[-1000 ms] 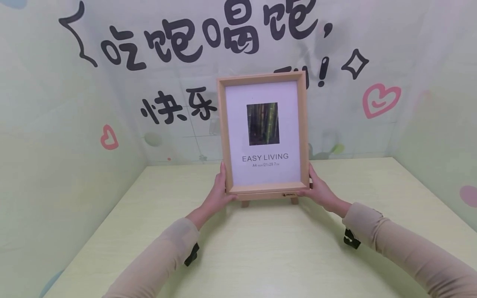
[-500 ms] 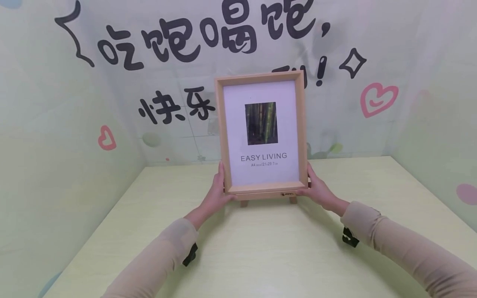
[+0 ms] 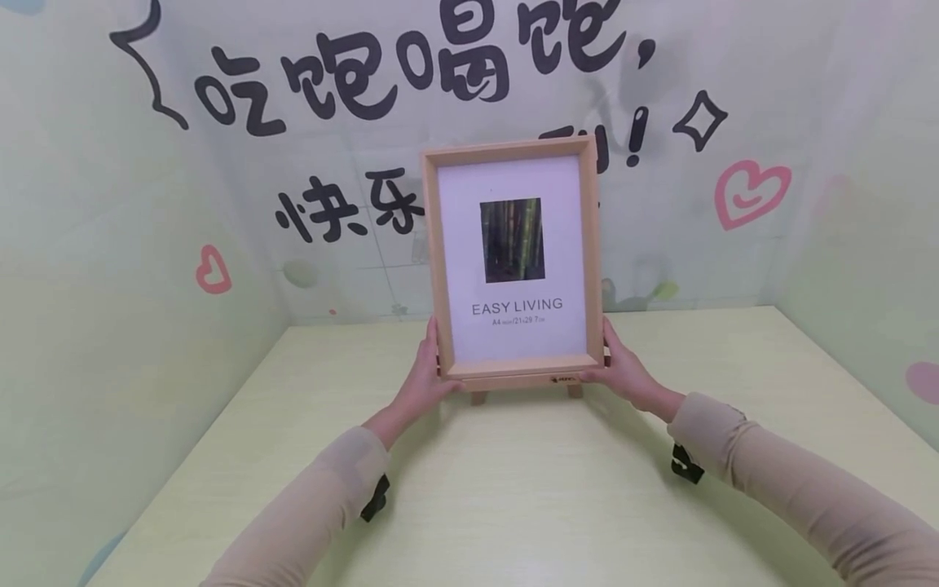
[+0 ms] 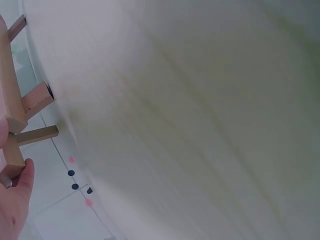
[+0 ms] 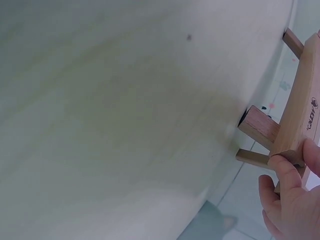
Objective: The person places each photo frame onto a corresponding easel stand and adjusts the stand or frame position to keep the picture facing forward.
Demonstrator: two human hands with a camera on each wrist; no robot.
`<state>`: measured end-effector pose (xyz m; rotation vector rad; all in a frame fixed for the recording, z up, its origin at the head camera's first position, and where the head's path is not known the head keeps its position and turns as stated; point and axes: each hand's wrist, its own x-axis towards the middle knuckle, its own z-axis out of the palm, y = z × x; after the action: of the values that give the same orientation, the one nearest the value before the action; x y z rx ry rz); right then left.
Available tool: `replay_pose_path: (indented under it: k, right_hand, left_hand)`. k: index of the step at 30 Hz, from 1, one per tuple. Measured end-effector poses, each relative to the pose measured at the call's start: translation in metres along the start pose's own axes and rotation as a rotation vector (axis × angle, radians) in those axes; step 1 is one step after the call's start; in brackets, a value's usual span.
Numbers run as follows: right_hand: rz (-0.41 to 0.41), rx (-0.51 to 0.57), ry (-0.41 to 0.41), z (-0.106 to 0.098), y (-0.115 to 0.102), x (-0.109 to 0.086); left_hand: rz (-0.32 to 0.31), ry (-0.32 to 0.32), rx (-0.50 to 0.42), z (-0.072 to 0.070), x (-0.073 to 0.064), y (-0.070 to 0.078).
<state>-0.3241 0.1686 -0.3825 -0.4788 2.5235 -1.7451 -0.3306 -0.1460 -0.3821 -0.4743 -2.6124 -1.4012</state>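
A light wooden picture frame stands upright on a small wooden easel, near the back of the table. Its white insert bears a bamboo picture and the words "EASY LIVING". My left hand grips the lower left corner of the frame and easel. At the lower right corner, my right hand holds on the same way. Both thumbs lie in front, and some fingers are hidden behind. In the left wrist view, easel legs reach to the tabletop. The right wrist view has fingers curled against the easel's ledge.
The pale table spreads out before the easel. Behind it rises a wall with large black lettering and pink hearts. Side walls bound the table at left and right.
The picture frame, easel and both hands have shifted very slightly left against the wall. The grip of both hands looks the same.
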Motion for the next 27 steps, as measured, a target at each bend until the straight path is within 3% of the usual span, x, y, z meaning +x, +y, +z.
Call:
replay_pose_path:
  k: [6,14,23,27]
  right_hand:
    - [-0.003,0.000,-0.009,-0.001,0.000,0.000]
    - [0.004,0.038,-0.083,-0.010,-0.005,-0.002]
    - [0.052,-0.041,-0.105,-0.014,-0.004,-0.007]
    - [0.050,-0.048,-0.111,-0.013,-0.002,-0.008]
  left_hand:
    - [0.007,-0.012,0.007,-0.001,0.001,-0.001]
    - [0.030,-0.063,0.015,-0.008,-0.002,-0.002]
    - [-0.053,-0.107,0.033,-0.010,-0.010,-0.004]
    - [-0.051,-0.111,0.036,-0.008,-0.015,-0.003]
